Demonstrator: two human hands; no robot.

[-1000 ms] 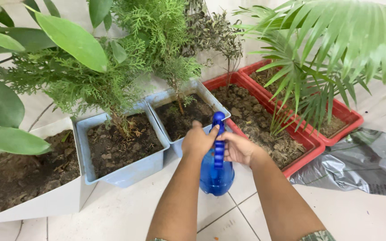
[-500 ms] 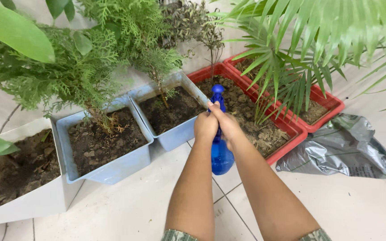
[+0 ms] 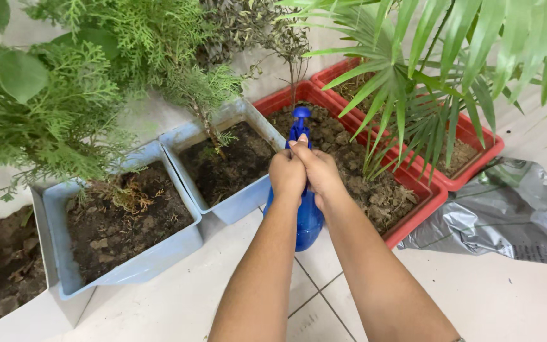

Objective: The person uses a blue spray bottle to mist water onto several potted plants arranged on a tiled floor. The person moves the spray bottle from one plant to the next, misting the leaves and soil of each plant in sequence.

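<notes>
A blue spray bottle (image 3: 306, 221) hangs upright over the white tiled floor, its nozzle (image 3: 300, 115) pointing toward the red planter (image 3: 413, 218) of soil. My left hand (image 3: 287, 175) and my right hand (image 3: 316, 170) are clasped side by side around the bottle's neck and trigger, hiding the middle of it. The bottle's round body shows below my wrists.
Two light blue square pots (image 3: 238, 204) (image 3: 153, 259) with conifer plants stand left of the bottle, and a white pot (image 3: 14, 316) at far left. A second red planter (image 3: 476, 174) holds a palm. A grey plastic bag (image 3: 508, 221) lies at right.
My right hand closed in beside the left on the bottle's neck. The bottle rose and moved toward the red planter, and the view shifted right.
</notes>
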